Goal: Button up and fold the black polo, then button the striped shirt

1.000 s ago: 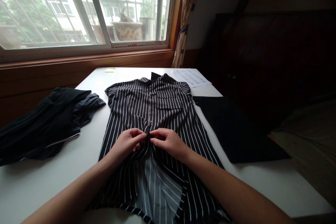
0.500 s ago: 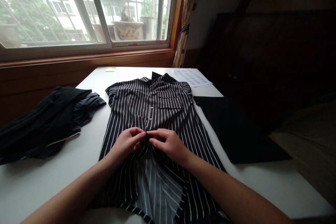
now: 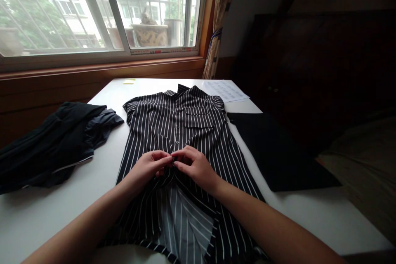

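A black shirt (image 3: pixel 154 115) with white stripes lies front up on the white table, its collar toward the window. Its upper front is closed, with small buttons (image 3: pixel 177 142) down the middle; the lower front parts and shows the grey inner side. My left hand (image 3: pixel 154 164) pinches the front edge of the shirt between thumb and fingers. Close against it, my right hand (image 3: pixel 192 166) pinches the same spot on the placket with thumb and index finger. Whatever button or buttonhole lies between the fingertips is hidden.
On the white table (image 3: pixel 102 173) a heap of dark clothes (image 3: pixel 46 144) lies at the left. A folded black cloth (image 3: pixel 278 152) is at the right. Printed papers (image 3: pixel 225 90) and a yellow-edged slip (image 3: pixel 129 81) lie toward the window (image 3: pixel 154 8).
My right hand has shifted slightly up and left, its fingers more bent against my left fingertips. The left hand stays nearly in place on the shirt.
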The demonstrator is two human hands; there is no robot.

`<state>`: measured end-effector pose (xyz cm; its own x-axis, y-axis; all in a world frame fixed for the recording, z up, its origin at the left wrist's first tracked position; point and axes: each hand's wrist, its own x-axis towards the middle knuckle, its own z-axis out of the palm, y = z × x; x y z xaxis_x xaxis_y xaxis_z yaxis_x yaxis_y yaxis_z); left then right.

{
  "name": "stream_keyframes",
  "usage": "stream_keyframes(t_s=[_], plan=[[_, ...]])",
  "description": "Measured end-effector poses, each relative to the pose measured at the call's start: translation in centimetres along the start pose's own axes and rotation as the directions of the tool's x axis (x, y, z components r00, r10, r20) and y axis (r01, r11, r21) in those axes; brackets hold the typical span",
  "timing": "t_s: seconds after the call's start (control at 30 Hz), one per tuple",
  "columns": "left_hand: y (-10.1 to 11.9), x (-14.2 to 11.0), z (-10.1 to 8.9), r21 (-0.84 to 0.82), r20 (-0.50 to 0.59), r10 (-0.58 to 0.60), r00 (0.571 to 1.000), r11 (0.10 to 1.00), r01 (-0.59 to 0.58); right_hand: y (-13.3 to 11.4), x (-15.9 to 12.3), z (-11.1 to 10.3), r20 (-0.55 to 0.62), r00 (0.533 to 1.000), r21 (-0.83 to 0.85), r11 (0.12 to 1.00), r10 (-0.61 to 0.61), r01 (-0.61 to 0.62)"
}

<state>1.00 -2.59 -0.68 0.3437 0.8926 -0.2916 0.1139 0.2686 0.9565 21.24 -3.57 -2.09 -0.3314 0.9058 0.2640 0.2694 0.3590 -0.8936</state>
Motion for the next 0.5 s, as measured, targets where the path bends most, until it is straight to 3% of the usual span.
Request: stream_keyframes(t_s=[0.2,0.5], plan=[[-0.06,0.06,-0.16,0.045,0.002,-0.008,1.000,0.999,0.008,0.25,-0.09,-0.01,0.019,1.000,0.008,1.000,0.000,0.000],[0.11,-0.02,0.53,0.163,0.029,0.024,0.999,0.986,-0.028,0.63,-0.12,0.07,0.073,0.988,0.194,0.970,0.137,-0.149]])
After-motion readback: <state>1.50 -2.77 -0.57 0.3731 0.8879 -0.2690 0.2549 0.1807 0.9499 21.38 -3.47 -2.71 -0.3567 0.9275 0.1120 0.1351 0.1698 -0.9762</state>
